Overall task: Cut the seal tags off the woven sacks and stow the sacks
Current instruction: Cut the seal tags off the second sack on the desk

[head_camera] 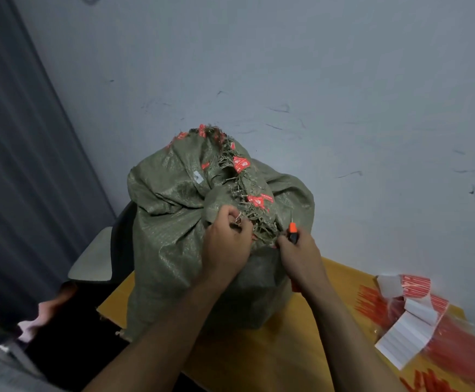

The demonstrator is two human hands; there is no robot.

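Note:
A bulging green woven sack stands on the yellow table. Its frayed mouth is bunched at the top, and several red seal tags hang among the loose fibres. My left hand pinches the frayed edge of the sack near its gathered neck. My right hand grips an orange and black cutter, whose tip points up beside the fraying edge, just right of my left hand.
A heap of red seal ties and white-backed label strips lies on the table's right side. A chair stands behind the sack on the left, next to a dark curtain. The scuffed wall is close behind.

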